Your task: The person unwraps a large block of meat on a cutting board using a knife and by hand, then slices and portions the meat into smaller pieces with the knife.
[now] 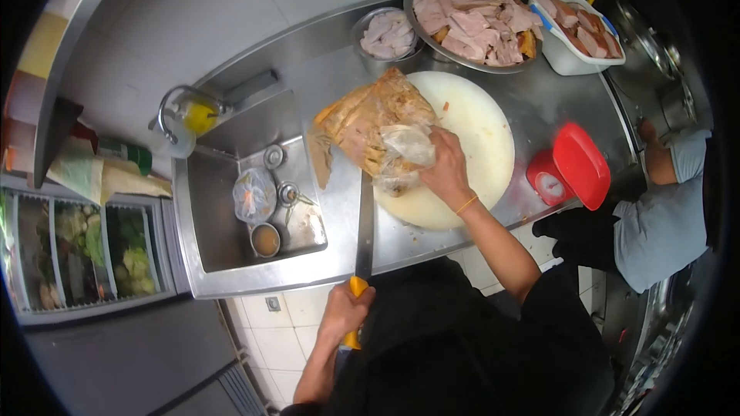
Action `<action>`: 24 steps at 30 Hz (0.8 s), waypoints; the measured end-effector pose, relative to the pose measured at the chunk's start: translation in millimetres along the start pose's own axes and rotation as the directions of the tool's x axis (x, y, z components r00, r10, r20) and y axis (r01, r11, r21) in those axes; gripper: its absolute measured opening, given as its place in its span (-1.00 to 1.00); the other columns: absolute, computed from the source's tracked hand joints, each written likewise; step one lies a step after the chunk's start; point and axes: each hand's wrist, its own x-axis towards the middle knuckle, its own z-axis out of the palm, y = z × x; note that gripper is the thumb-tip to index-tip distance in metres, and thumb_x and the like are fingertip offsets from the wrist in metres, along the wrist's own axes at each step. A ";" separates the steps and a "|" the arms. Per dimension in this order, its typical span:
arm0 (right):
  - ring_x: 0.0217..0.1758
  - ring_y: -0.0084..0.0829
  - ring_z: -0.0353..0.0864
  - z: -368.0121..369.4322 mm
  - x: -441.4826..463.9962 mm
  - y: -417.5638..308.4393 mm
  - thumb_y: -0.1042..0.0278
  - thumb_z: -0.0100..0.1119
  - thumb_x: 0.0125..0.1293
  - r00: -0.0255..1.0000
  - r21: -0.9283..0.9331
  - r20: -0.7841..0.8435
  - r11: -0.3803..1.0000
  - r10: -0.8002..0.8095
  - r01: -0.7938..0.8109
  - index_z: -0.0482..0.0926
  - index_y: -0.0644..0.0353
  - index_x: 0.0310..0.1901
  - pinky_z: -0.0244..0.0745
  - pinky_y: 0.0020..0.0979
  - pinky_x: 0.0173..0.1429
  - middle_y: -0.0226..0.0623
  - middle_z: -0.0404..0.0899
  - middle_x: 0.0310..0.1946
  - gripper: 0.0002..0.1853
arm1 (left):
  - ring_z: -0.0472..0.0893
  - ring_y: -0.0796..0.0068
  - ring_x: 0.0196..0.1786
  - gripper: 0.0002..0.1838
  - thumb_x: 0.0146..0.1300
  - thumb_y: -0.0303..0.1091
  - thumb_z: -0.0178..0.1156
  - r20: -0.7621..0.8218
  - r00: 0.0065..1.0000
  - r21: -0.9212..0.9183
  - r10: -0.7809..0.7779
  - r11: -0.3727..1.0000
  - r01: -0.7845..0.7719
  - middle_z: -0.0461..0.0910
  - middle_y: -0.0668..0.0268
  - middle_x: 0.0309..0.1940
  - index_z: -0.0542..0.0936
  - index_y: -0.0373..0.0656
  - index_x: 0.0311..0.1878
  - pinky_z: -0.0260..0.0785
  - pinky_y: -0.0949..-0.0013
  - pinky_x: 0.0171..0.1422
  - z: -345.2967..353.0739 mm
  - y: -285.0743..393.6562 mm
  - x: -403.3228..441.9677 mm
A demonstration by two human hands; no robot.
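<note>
My left hand (pixel 344 310) is closed around the yellow handle of a long knife (pixel 364 235) near the counter's front edge. The blade points away from me, its far end by the lower left edge of a large browned slab of meat (pixel 362 119). That slab lies over the left part of a round white cutting board (pixel 489 123). With fingers bent, my right hand (pixel 449 169) grips a crumpled clear plastic bag (pixel 407 148) against the meat's right side. Part of the fingers is hidden by the bag.
Behind the board stand a bowl of pale meat pieces (pixel 385 34), a large bowl of sliced meat (pixel 478 19) and a white tub (pixel 574 58). A red scale (pixel 549 185) is right, a sink (pixel 220 254) left. Another person (pixel 663 219) stands at the right.
</note>
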 end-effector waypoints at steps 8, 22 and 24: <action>-0.22 -0.42 0.66 -38.4 16.9 42.2 0.77 0.05 0.05 0.730 0.815 0.136 0.343 0.670 -0.467 0.63 0.37 0.00 0.58 -0.41 -0.13 -0.34 0.66 -0.24 -0.57 | 0.43 0.58 -0.71 -0.72 0.39 -0.34 0.25 0.024 0.999 0.016 -0.035 0.999 0.035 0.44 0.38 -0.71 0.54 -0.33 -0.40 0.23 0.41 -0.60 -14.1 -3.4 -30.1; 0.20 -0.23 0.53 -102.8 59.8 92.7 0.51 0.35 -0.05 0.918 0.539 0.118 0.752 0.379 -0.379 0.35 0.19 0.35 0.43 -0.25 0.32 -0.10 0.53 0.15 -0.19 | 0.50 0.49 -0.68 -0.71 0.41 -0.29 0.25 0.054 0.986 0.036 -0.156 0.987 0.154 0.55 0.24 -0.65 0.60 -0.40 -0.27 0.32 0.37 -0.51 -9.9 11.3 -48.0; 0.46 -0.12 0.26 -60.8 36.4 104.6 0.41 0.49 -0.15 0.963 0.168 0.137 0.953 0.230 -0.252 0.25 0.13 0.44 0.21 -0.11 0.52 -0.02 0.40 0.30 0.01 | 0.50 0.49 -0.67 -0.73 0.39 -0.29 0.27 0.027 0.982 0.056 -0.186 0.981 0.184 0.55 0.25 -0.64 0.61 -0.38 -0.25 0.31 0.38 -0.51 -8.7 10.7 -52.1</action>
